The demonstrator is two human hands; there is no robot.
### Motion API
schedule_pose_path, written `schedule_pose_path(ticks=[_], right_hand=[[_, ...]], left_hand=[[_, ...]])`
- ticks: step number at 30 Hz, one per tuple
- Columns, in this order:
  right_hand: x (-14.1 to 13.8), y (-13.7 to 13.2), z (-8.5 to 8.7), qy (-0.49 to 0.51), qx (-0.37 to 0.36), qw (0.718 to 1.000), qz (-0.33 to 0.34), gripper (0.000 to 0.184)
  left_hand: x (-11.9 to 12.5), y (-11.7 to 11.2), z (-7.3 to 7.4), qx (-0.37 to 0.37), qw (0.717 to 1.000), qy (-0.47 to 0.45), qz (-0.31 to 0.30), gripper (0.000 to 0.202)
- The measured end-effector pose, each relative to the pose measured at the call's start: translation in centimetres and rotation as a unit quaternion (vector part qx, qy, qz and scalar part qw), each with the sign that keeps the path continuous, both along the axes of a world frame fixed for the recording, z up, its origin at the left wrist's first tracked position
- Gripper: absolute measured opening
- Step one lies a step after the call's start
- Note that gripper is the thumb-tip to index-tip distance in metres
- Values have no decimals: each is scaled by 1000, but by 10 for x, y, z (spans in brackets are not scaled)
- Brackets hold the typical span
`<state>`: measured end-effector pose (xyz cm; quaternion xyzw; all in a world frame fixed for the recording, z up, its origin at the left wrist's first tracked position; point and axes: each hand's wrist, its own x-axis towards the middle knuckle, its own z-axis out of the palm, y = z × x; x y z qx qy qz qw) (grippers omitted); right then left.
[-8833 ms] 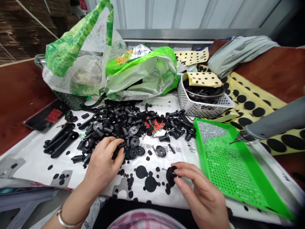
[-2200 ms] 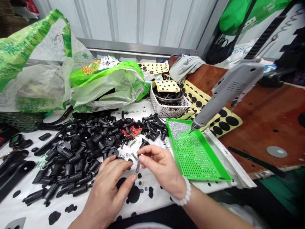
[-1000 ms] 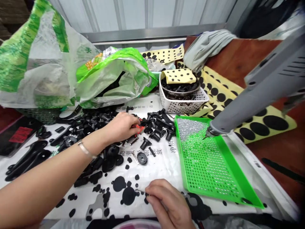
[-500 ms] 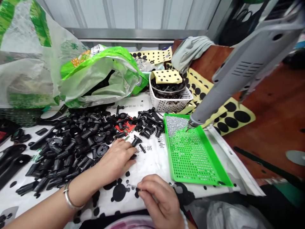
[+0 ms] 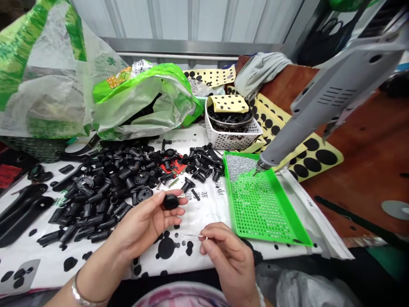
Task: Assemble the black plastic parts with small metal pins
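Left hand (image 5: pixel 145 224) pinches black round part (image 5: pixel 171 201); right hand (image 5: pixel 228 256) pinches thin metal pin (image 5: pixel 191 235).

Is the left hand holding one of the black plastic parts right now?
Yes, the left hand pinches a small round black part between thumb and fingertips, lifted above the white sheet.

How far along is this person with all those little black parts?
Done: a white basket already holds black pieces. In hand: the left hand holds a round black cap, and the right hand pinches a thin metal pin. Left: a large pile of loose black parts on the table, so apparently plenty remains.
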<state>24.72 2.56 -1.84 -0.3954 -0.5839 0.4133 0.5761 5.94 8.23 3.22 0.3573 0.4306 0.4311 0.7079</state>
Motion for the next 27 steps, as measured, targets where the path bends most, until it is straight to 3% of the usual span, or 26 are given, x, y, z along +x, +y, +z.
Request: schedule_pose_path(ticks=[3, 7, 9, 12, 16, 23, 27], right_hand=[[4, -4, 7, 10, 7, 1000, -12, 20], [9, -6, 15, 32, 21, 999, -32, 23], [9, -5, 17, 27, 21, 999, -35, 23], [5, -2, 19, -5, 22, 999, -32, 23], [-2, 0, 21, -68, 50, 996, -28, 23], [-7, -7, 32, -180, 114, 977, -1, 22], [-14, -7, 31, -187, 67, 980, 0, 19]], left_hand=[[2, -7, -6, 13, 1000, 15, 3, 26], [5, -19, -17, 138, 977, 156, 43, 41], [5, -26, -24, 218, 942, 251, 50, 48], [5, -36, -30, 328, 863, 384, 31, 54], [6, -44, -28, 434, 766, 473, 13, 55], [10, -49, -21, 530, 646, 549, -1, 48], [13, -49, -22, 566, 611, 553, -9, 46]])
